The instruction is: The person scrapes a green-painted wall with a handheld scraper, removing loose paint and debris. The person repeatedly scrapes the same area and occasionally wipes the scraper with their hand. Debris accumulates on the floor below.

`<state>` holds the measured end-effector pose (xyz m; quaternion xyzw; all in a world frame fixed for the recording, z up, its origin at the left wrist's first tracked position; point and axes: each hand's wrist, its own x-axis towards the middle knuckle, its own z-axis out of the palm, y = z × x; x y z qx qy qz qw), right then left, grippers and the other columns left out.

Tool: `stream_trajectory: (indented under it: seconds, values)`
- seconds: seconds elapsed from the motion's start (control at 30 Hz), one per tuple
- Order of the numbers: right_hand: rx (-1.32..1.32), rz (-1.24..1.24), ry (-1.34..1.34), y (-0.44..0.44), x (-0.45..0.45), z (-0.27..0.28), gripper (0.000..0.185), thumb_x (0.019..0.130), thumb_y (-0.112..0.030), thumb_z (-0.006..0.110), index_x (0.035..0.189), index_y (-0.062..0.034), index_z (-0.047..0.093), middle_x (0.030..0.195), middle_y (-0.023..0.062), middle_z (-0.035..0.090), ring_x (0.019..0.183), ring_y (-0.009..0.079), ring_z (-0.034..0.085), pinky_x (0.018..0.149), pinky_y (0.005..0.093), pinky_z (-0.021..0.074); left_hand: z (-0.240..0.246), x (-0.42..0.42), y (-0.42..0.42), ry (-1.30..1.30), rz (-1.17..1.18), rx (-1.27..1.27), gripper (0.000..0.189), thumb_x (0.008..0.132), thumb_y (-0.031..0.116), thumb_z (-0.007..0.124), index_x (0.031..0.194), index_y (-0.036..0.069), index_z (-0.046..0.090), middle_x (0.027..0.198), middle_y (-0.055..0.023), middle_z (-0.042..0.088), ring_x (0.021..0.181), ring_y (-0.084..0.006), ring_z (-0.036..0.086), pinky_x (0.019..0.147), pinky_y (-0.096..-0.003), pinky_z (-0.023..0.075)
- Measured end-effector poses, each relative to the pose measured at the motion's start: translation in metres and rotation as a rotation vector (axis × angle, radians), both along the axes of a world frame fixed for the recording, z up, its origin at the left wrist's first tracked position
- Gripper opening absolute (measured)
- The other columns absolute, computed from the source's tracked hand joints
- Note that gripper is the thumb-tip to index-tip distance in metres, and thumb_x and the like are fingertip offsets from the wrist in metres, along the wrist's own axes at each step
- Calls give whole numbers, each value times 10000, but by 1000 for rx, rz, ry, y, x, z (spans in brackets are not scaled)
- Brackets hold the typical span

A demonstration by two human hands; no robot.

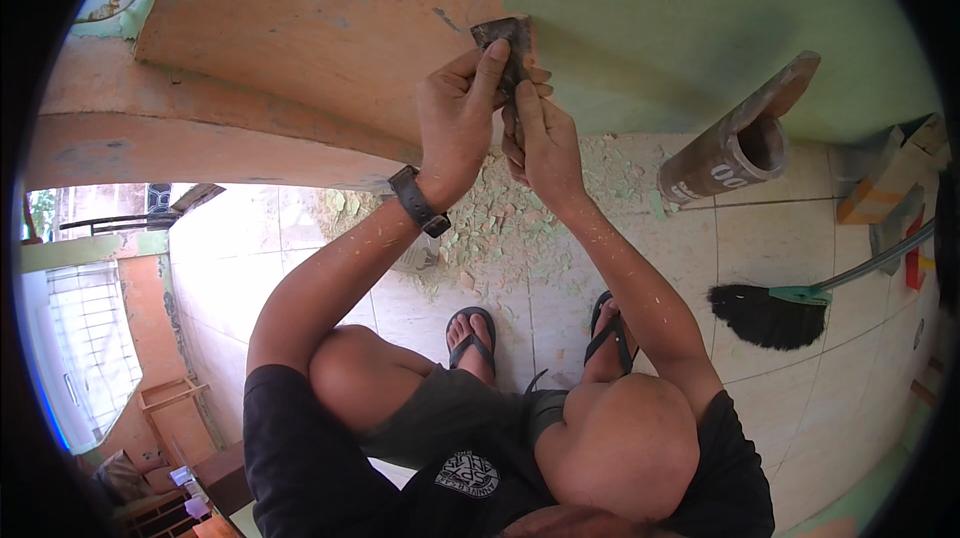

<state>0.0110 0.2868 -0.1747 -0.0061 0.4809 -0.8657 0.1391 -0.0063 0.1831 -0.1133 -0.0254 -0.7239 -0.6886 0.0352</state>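
Observation:
My left hand (pixel 461 114) and my right hand (pixel 546 136) both grip a dark paint scraper (pixel 513 72). The left thumb presses on it just below the wide blade, while the right hand closes lower, around the handle. Its blade meets the wall where green paint (pixel 675 27) borders a bared orange surface (pixel 322 20). Grey patches mark the orange part. Beneath my hands, green and orange paint flakes (pixel 491 215) lie scattered over the tiled floor (pixel 645 268). The right fingers partly hide the handle.
A brown pipe section (pixel 705 163) with a cut, flared end stands by the wall at right. Beyond it is a cardboard box (pixel 874 185). A black-bristled broom (pixel 769 314) rests on the tiles. A wall ledge (pixel 225 148) runs along the left, and a wooden frame (pixel 172 395) stands lower left.

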Motion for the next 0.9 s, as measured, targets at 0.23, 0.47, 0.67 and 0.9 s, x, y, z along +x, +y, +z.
stream_trajectory:
  seconds: [0.23, 0.47, 0.67, 0.9]
  values:
    - [24, 19, -13, 7, 0, -2, 485, 1056, -441, 441, 727, -88, 489, 536, -34, 421, 407, 47, 385, 356, 234, 292, -6, -1, 0, -11, 4, -43, 385, 1042, 280, 528, 1061, -83, 655, 960, -163, 721, 848, -210, 724, 777, -291, 582]
    - [84, 28, 19, 12, -4, -6, 500, 1061, -418, 443, 697, -77, 486, 537, -29, 431, 413, 52, 395, 374, 239, 299, -7, 2, 8, -37, 22, 65, 414, 1045, 307, 518, 1066, -86, 648, 958, -177, 720, 879, -224, 722, 784, -302, 580]
    - [144, 30, 40, 15, -6, -8, 502, 1065, -393, 443, 703, -52, 510, 548, -20, 443, 438, 58, 418, 403, 253, 327, -6, 1, 12, -21, 42, 84, 420, 1043, 309, 520, 1021, -88, 653, 918, -188, 720, 867, -233, 725, 755, -312, 595]
    - [188, 14, 105, 17, -14, -4, 480, 1067, -370, 445, 729, -36, 512, 574, -19, 457, 458, 61, 435, 419, 253, 336, -4, -3, 11, -7, 28, 103, 414, 1040, 313, 528, 1024, -80, 656, 921, -185, 721, 874, -217, 720, 770, -314, 593]
